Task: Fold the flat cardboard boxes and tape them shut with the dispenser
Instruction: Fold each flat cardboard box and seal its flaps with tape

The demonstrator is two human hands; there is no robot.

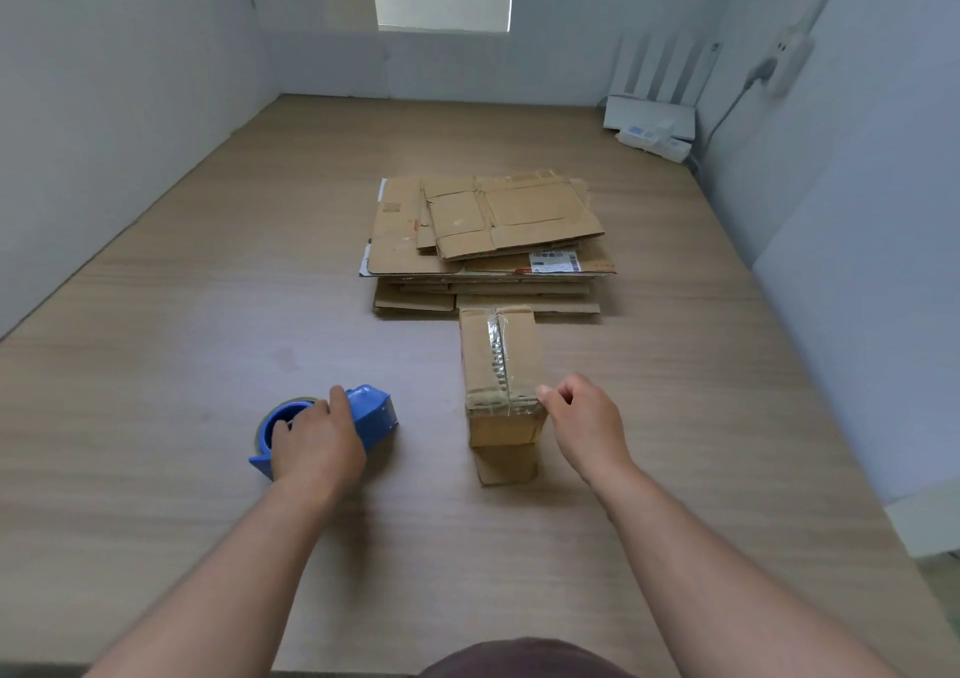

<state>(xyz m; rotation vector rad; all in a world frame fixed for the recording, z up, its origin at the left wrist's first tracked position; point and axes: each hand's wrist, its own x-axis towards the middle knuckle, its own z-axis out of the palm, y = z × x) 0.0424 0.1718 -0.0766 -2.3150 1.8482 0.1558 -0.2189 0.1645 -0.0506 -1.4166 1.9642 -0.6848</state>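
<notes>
Dark fabric (519, 659), apparently the person's clothing, occupies the bottom centre edge. Both forearms reach forward from it over the counter (182, 314).

At lower left of centre, the left hand (317, 438) is curled over the blue tape dispenser (374, 410), which sits on the counter. This grip keeps the tool parked but ready to use.

At lower right of centre, the right hand (582, 417) has its fingers curled against the near right top corner of the folded box (501, 360). It appears to be pinching there, probably to steady the box or press the tape end down. Clear tape runs along the top seam, so this box appears closed.

Just behind it in mid-frame lies the stack of flat cardboard boxes (488, 241), within reach as the supply for further folding.

At the upper right, a white router (649, 116) stands against the wall.
</notes>
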